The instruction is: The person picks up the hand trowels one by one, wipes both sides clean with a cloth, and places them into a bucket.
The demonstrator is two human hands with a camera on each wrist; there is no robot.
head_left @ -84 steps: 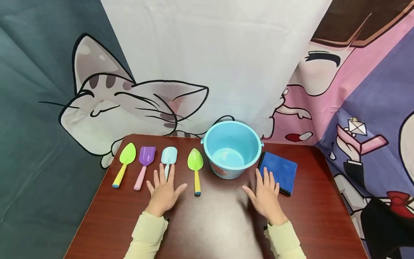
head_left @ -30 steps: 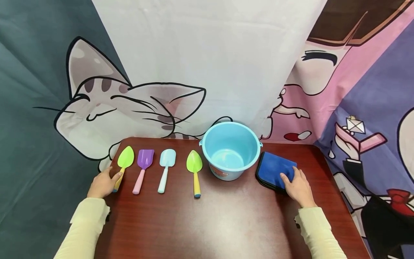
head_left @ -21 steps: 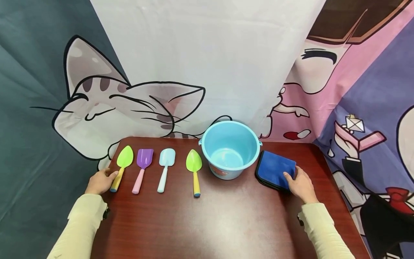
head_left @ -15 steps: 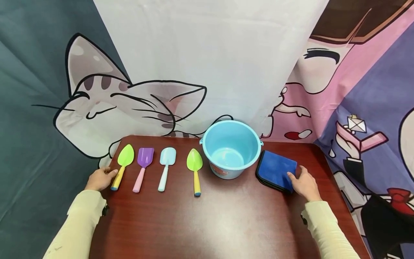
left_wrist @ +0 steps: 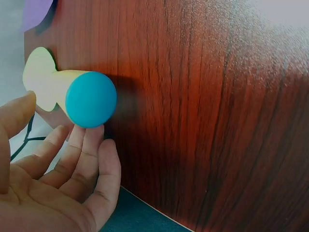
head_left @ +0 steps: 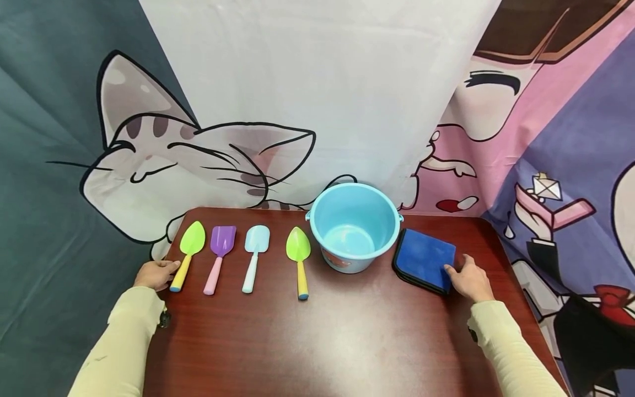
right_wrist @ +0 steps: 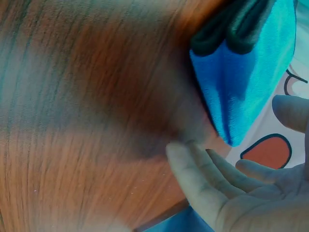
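In the head view my left hand (head_left: 156, 274) is at the table's left edge, beside the yellow handle of the leftmost green trowel (head_left: 193, 238). The left wrist view shows its fingers loosely bent by the handle's blue end (left_wrist: 91, 99), the thumb apart from it; whether fingertips touch the handle I cannot tell. To the right, a folded blue cloth (head_left: 425, 259) with dark edging lies flat. My right hand (head_left: 471, 280) is at its right side, fingers extended. In the right wrist view these fingers (right_wrist: 203, 176) hold nothing and sit apart from the cloth (right_wrist: 229, 96).
A purple shovel (head_left: 223, 239) with pink handle, a pale blue shovel (head_left: 257, 239) and a second green trowel (head_left: 297, 244) lie in a row. A light blue bucket (head_left: 341, 261) stands between them and the cloth. Behind the brown table (head_left: 278, 347) hangs a cartoon-printed curtain (head_left: 317, 71).
Both hands have moved outward from the middle of the table. My right hand, on the cloth's corner a second ago, has slid off to the right. My left hand remains beside the green trowel.
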